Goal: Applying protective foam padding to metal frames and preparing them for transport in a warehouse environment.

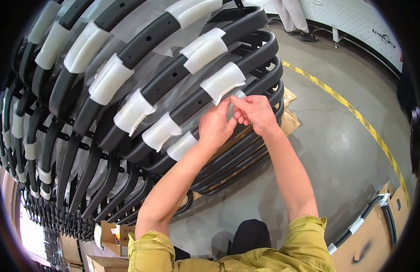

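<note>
Both my hands meet at the right part of a stack of black curved tubes, by a white foam wrap (pixel 240 94) mostly hidden behind my fingers. My left hand (pixel 215 124) reaches up along the tube, its index finger and thumb closed at the edge of that wrap. With thumb and forefinger pinched, my right hand (pixel 255 112) grips the same spot from the right, its other fingers curled. Just above sits another foam wrap (pixel 223 83) around the neighbouring black tube (pixel 200 102). Further left on the tube being handled is a foam wrap (pixel 182 146).
Many more black tubes (pixel 148 38) with foam wraps fill the left side. Yellow floor tape (pixel 350 109) curves across the grey floor at right. Cardboard (pixel 368 240) with wrapped tubes lies at lower right. A person's legs (pixel 291 16) stand near a white perforated panel (pixel 355 27).
</note>
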### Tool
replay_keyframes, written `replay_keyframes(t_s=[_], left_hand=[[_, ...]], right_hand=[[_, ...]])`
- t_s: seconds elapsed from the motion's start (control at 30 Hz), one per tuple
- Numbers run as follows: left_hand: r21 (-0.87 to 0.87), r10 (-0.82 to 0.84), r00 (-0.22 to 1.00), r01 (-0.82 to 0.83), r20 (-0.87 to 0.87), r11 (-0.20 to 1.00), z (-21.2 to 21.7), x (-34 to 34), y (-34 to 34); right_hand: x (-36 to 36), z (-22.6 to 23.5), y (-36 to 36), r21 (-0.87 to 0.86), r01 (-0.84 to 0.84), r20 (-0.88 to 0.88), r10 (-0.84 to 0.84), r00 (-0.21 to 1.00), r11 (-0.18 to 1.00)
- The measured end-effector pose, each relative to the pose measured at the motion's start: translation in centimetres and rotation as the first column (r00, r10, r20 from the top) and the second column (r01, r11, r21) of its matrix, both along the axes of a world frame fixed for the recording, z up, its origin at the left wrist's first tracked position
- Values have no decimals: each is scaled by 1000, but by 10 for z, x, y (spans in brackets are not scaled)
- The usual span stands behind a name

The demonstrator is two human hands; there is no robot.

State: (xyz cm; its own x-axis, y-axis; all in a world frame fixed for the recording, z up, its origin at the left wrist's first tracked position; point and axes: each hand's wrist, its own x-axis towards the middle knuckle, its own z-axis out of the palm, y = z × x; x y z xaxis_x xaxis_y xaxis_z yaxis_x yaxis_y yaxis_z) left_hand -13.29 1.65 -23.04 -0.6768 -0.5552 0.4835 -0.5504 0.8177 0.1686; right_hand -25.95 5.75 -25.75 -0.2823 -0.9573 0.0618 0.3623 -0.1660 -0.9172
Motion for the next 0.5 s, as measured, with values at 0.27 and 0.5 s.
replay_keyframes(t_s=[0.27, 0.5], left_hand=[[-33, 214, 950, -227, -225, 973, -6, -18, -10], [308, 349, 886, -255, -306, 917, -1, -14, -3]], right_hand=[[7, -13, 21, -603, 356, -470, -679, 564, 714], [15, -21, -25, -628, 70, -774, -612, -164, 775]])
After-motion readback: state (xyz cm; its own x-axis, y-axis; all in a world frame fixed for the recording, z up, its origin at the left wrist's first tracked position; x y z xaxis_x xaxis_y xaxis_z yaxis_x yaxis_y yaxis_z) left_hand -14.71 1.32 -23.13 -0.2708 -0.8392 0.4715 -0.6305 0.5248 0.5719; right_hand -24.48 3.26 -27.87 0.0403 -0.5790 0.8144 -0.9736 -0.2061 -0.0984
